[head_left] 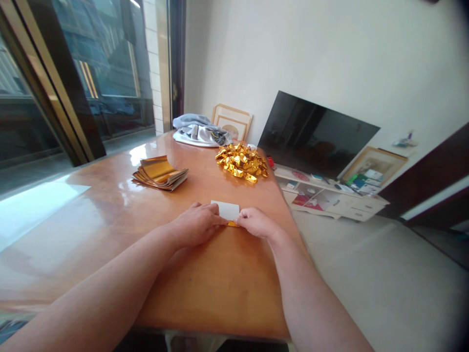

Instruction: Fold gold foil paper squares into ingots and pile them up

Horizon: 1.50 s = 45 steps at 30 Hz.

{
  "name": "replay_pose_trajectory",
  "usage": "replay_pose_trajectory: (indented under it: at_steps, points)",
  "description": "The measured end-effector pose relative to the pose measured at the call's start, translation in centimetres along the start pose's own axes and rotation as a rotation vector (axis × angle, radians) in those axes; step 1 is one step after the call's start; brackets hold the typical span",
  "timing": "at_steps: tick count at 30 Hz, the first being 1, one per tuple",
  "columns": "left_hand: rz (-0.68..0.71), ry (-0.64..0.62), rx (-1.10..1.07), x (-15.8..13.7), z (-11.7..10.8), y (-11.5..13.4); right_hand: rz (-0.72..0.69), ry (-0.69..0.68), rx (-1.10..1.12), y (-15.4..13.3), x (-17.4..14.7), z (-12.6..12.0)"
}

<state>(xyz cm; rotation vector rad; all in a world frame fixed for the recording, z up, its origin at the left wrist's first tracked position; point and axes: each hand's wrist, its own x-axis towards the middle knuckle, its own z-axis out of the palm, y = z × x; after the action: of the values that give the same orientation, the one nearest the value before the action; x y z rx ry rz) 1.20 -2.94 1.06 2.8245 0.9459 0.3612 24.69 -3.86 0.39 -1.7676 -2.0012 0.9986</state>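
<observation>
A small sheet of gold foil paper (227, 211) lies on the wooden table, white side up, its near edge turned over to show gold. My left hand (200, 222) presses its fingers on the left part of that folded edge. At the right end, my right hand (254, 221) has its thumb and fingers pinched on the same edge. Beyond my left hand sits a stack of flat gold foil sheets (159, 172). Farther back, to the right, is a heap of folded gold foil pieces (242, 162).
The glossy table (220, 288) ends at its right side near my right forearm. At its far end lies a bundle of grey and white cloth (200, 131). A television (315, 134) stands on a low white cabinet (351, 208) beyond the table. Glass doors (106, 63) are at left.
</observation>
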Motion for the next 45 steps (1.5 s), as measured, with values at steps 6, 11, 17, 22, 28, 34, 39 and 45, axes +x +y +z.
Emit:
replay_pose_trajectory:
  at_steps: [6, 11, 17, 22, 28, 34, 39, 45]
  points:
    - [0.036, 0.02, 0.0, 0.0, 0.2, -0.3, 0.006, 0.022, -0.028, 0.2, 0.4, 0.1]
    - [0.042, 0.018, 0.007, 0.0, 0.3, -0.5, 0.007, 0.028, -0.041, 0.7, 0.9, 0.5]
    - [0.028, 0.02, 0.0, -0.1, 0.4, -0.6, 0.006, 0.019, -0.061, 1.4, 1.1, 0.7]
    - [0.032, -0.002, 0.038, -0.1, 0.3, -0.5, 0.002, 0.023, -0.091, 1.3, 0.7, 0.6]
    - [0.028, -0.03, 0.058, 0.0, -0.1, -0.2, 0.005, 0.078, -0.198, 0.8, 0.2, 0.2]
    - [0.027, -0.049, 0.087, -0.1, -0.1, 0.0, 0.016, 0.133, -0.257, 0.4, -0.2, 0.0]
    - [0.015, -0.045, 0.115, 0.0, 0.4, -0.2, 0.026, 0.132, -0.265, 0.6, -0.5, -0.3]
    - [0.004, -0.03, 0.114, -0.1, 0.3, 0.2, -0.008, 0.168, -0.197, 0.7, -0.7, -0.4]
